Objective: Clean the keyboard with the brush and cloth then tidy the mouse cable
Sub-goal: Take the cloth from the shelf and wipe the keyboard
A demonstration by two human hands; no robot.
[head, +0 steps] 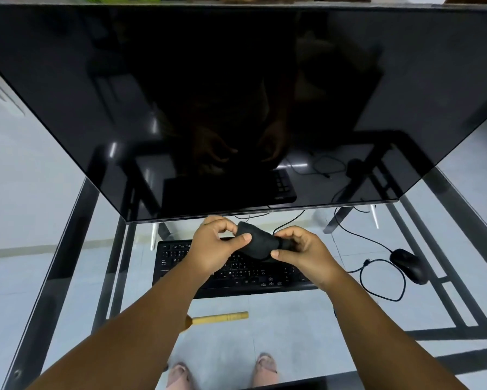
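A black keyboard [236, 280] lies on the glass desk [307, 319] below the monitor. Above it, both hands hold a bunched black cloth [260, 242]. My left hand [218, 249] pinches its left end between thumb and fingers. My right hand [301, 253] grips its right end. A brush with a pale wooden handle [222, 318] lies on the glass near the front, its head hidden under my left forearm. The black mouse [409, 266] sits to the right, and its cable [383, 277] runs in a loose loop beside it.
A large dark monitor [236, 108] leans over the back of the desk, close above my hands. Its white stand legs [154, 236] rest on the glass. The desk's dark frame bars [445, 277] and my feet show through the glass.
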